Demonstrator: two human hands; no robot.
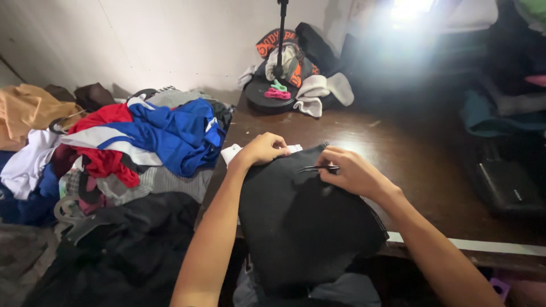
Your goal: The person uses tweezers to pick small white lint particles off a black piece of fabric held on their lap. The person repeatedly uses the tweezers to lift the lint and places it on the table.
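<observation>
A black garment (296,222) lies over the near edge of a dark wooden table (409,153) and hangs toward me. My left hand (263,149) is closed on the garment's far edge, pinching the cloth. My right hand (350,170) holds small dark snips (318,168) whose tips point left onto the cloth between the two hands. A white piece (233,152) peeks out from under the garment by my left hand.
A heap of clothes (142,142) in blue, red, white and grey lies at the left, with dark cloth (114,250) below it. A black round stand with a pole (278,85), pink and green clips (277,91) and more clothes sit at the table's back. Bright light (406,11) glares at top right.
</observation>
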